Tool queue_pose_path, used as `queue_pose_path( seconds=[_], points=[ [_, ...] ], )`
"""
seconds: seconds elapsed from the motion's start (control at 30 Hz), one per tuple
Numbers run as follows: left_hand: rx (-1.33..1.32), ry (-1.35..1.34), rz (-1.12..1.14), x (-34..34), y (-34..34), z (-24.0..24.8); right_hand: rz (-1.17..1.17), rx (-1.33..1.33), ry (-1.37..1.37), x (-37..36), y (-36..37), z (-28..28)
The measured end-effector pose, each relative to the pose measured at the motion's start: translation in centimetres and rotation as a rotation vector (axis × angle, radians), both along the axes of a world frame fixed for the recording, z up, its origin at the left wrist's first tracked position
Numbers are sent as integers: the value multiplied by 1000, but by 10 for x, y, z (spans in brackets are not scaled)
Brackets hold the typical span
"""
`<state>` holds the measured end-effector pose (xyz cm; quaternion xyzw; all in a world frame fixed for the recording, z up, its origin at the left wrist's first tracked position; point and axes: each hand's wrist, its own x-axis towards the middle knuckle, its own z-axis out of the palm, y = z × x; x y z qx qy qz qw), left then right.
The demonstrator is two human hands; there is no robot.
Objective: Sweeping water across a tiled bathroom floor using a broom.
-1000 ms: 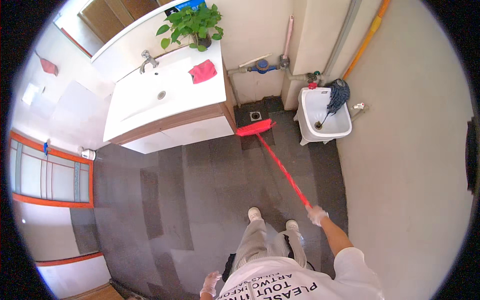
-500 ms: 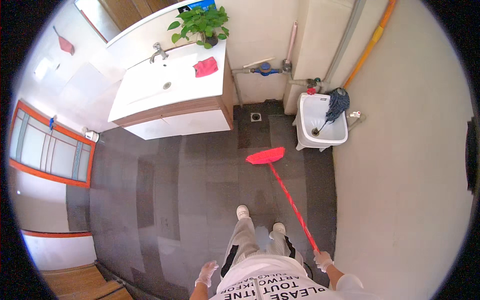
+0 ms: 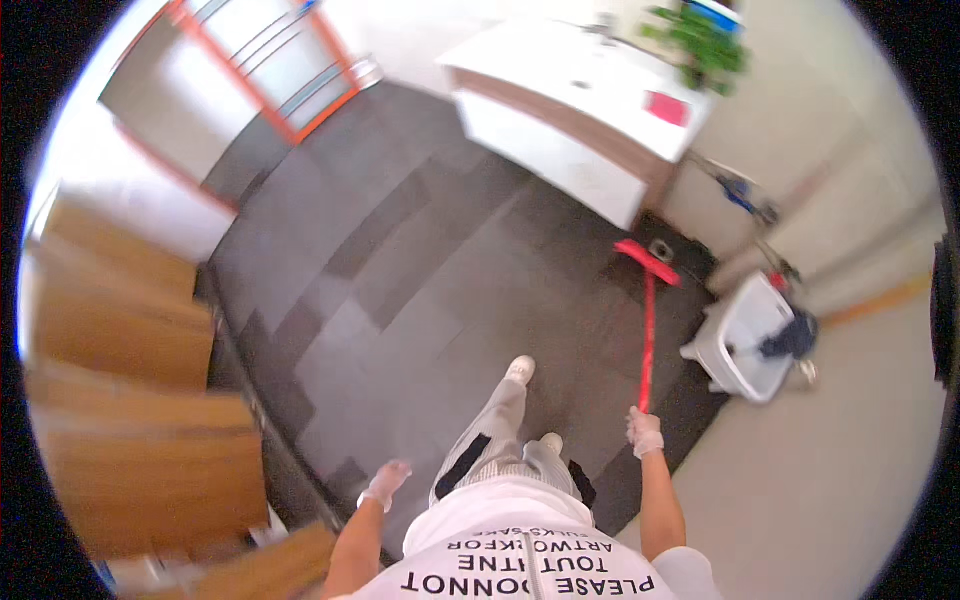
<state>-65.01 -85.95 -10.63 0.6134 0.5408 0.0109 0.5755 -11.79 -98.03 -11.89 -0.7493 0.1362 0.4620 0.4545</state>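
My right hand (image 3: pixel 645 432), in a thin clear glove, is closed around the upper end of a red broom (image 3: pixel 649 345). Its handle runs away from me over the dark floor, and the broom's red head (image 3: pixel 647 262) rests beside the floor drain (image 3: pixel 661 250), in front of the white sink cabinet. To the left of my body hangs my left hand (image 3: pixel 384 484), gloved the same way. It holds nothing, its fingers loosely apart and a little blurred.
A white mop sink (image 3: pixel 735 345) with a dark mop (image 3: pixel 793 337) stands at the right wall. The washbasin cabinet (image 3: pixel 560 145) bears a red cloth (image 3: pixel 667 108) and a plant (image 3: pixel 700 45). Brown wooden furniture (image 3: pixel 150 440) lines the left; an orange-framed door (image 3: pixel 290 75) is far left.
My view has turned left, so the cabinet and mop sink appear farther right. The broom head now appears close to the drain. My right hand keeps its grip on the handle.
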Motion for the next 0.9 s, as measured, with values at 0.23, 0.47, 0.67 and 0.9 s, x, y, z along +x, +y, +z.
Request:
queue_pose_path(
  seconds=[0.23, 0.47, 0.67, 0.9],
  points=[
    [126, 409, -315, -35, -125, -20, 295, 27, -75, -66, -5, 58],
    [-2, 388, -252, -44, -87, -24, 768, -208, -100, -128, 40, 99],
    [-219, 6, 908, -79, -3, 4, 1431, -220, -429, -214, 190, 98],
    [117, 802, -153, -198, -22, -10, 2030, -195, -547, -403, 416, 82]
  ],
)
